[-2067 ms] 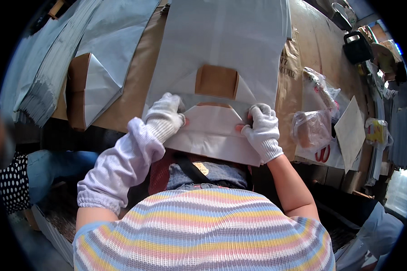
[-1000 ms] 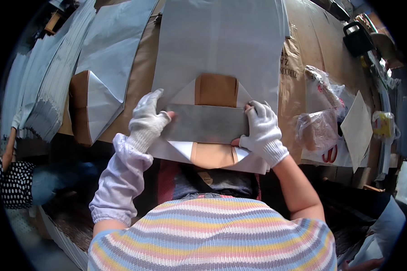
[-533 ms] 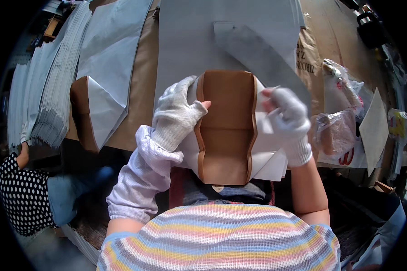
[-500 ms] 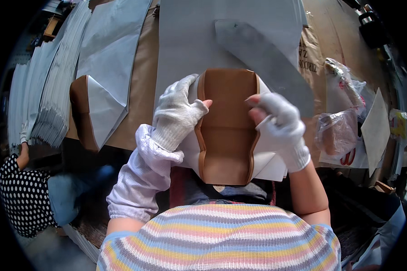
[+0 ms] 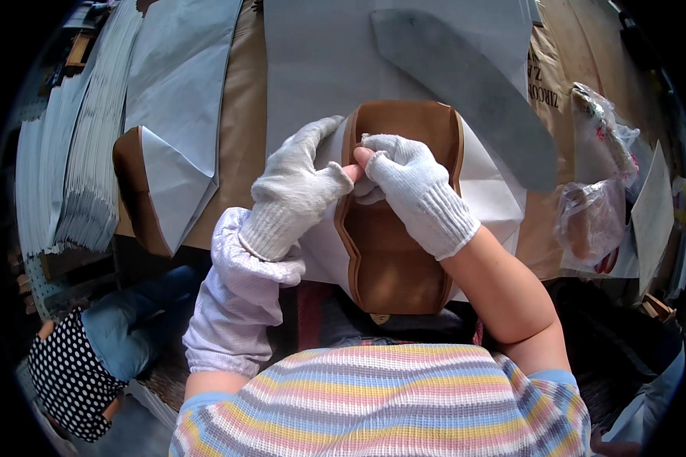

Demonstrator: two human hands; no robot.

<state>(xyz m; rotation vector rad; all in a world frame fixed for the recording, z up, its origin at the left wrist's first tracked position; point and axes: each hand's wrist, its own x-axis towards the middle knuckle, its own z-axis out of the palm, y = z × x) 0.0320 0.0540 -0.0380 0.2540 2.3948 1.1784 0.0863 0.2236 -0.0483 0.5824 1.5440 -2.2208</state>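
A white paper bag [image 5: 492, 194] with a brown inside lies open at the table's near edge, its mouth toward me. My left hand [image 5: 293, 186], in a white fingerless knit glove and a white sleeve cover, pinches the bag's left rim at the fold. My right hand [image 5: 411, 190], in the same kind of glove, meets it there, fingers curled over the same brown rim. A flat grey curved blade-shaped tool [image 5: 472, 84] lies beyond the bag on a white sheet [image 5: 312, 68].
A finished white-and-brown bag [image 5: 156, 194] lies to the left on brown paper. Stacks of flat white bags [image 5: 68, 175] line the far left. Clear plastic bags [image 5: 594, 213] lie at the right. A person in blue trousers and a dotted top [image 5: 76, 365] sits lower left.
The bag went from flat, with both hands pressing its folded bottom, to open with the brown inside showing. My right hand has moved left to join my left hand on the left rim.
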